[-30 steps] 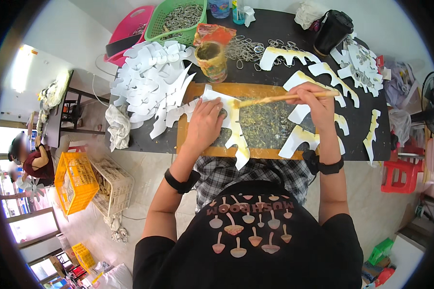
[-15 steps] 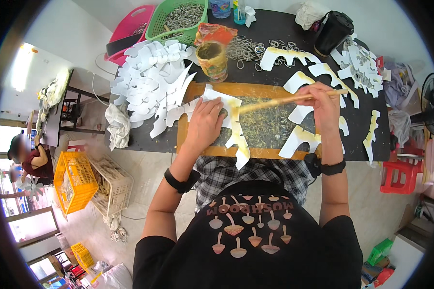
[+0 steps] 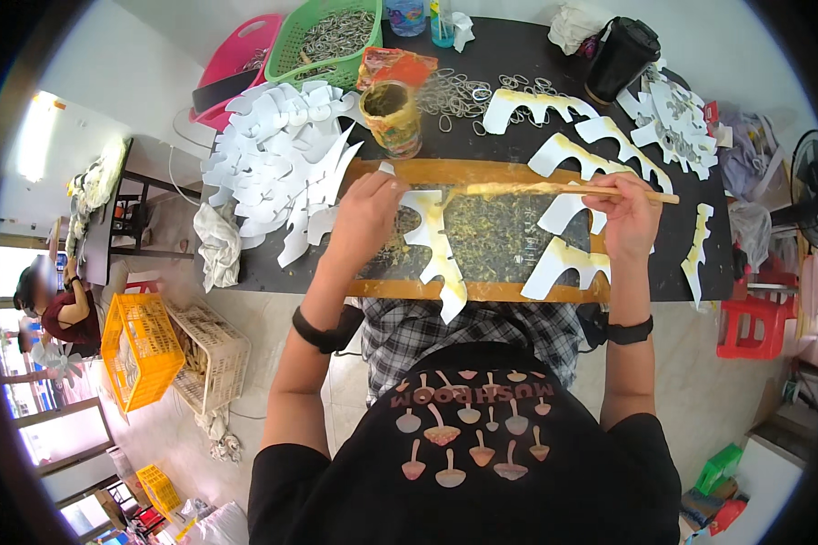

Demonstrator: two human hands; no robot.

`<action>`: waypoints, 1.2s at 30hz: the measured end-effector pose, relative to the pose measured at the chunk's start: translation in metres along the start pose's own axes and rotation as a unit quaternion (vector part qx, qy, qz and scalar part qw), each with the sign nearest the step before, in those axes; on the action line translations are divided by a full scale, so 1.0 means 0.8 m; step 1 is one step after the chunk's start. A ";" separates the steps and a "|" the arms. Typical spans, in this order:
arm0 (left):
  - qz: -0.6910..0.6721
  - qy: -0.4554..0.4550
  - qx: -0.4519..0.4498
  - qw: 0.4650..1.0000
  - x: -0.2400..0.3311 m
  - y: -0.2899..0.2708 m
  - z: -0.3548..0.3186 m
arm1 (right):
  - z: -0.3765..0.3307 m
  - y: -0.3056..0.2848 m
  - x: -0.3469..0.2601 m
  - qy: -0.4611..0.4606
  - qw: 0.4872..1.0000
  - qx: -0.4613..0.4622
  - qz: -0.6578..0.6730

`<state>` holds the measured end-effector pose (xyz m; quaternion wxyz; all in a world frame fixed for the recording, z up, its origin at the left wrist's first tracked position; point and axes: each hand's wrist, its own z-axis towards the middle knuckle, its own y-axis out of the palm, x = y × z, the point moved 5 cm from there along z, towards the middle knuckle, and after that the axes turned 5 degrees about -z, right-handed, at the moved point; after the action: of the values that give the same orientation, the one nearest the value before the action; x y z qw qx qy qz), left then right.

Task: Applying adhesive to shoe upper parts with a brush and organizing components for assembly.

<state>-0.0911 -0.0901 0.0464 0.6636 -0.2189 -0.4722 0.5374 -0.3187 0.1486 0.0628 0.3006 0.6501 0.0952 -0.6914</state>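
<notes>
My right hand grips a wooden stick, whose left half is coated in yellow paste. Its coated end hovers just right of a white cut-out smeared with yellow along one edge. That cut-out lies on a brown-rimmed board, its lower tip past the board's near edge. My left hand is closed above the board's left part, fingers pinched together; a bit of white sheet shows beyond the fingertips, and the palm hides the rest.
At the left lies a heap of white cut-outs. A paste-smeared cup stands behind the board. Several pasted cut-outs lie at the right. Metal rings, a green basket and a black tumbler are farther back.
My left hand has lifted off the cut-out, moved left and closed its fingers. My right hand has shifted slightly right and nearer me, levelling the stick. The pasted cut-out is more exposed.
</notes>
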 end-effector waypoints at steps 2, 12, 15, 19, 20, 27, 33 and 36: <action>-0.057 -0.018 0.037 0.998 0.001 -0.011 -0.008 | -0.003 0.002 0.001 0.003 1.000 -0.003 0.019; -0.090 -0.052 0.041 0.994 0.003 -0.020 -0.010 | -0.008 0.030 0.026 0.053 0.998 -0.029 0.008; -0.097 -0.058 0.036 0.993 -0.002 -0.017 -0.005 | -0.007 0.014 0.021 0.042 0.999 -0.011 0.011; -0.090 -0.067 0.039 0.993 -0.004 -0.011 0.001 | -0.008 0.007 0.022 0.070 0.996 -0.012 0.046; -0.088 -0.067 0.040 0.993 -0.004 -0.010 0.003 | -0.008 0.009 0.022 0.065 0.996 -0.022 0.057; -0.080 -0.075 0.014 0.994 -0.012 0.000 0.007 | -0.011 0.029 0.029 0.056 0.997 -0.061 -0.005; -0.054 -0.048 0.010 0.997 -0.015 0.011 0.015 | -0.007 0.035 0.028 0.064 0.993 -0.099 -0.007; -0.040 -0.036 0.008 0.999 -0.018 0.018 0.017 | -0.004 0.038 0.031 0.046 0.996 -0.070 -0.025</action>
<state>-0.1098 -0.1012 0.0357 0.6692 -0.1749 -0.4997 0.5214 -0.2987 0.1189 0.0464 0.3237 0.6562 0.1734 -0.6592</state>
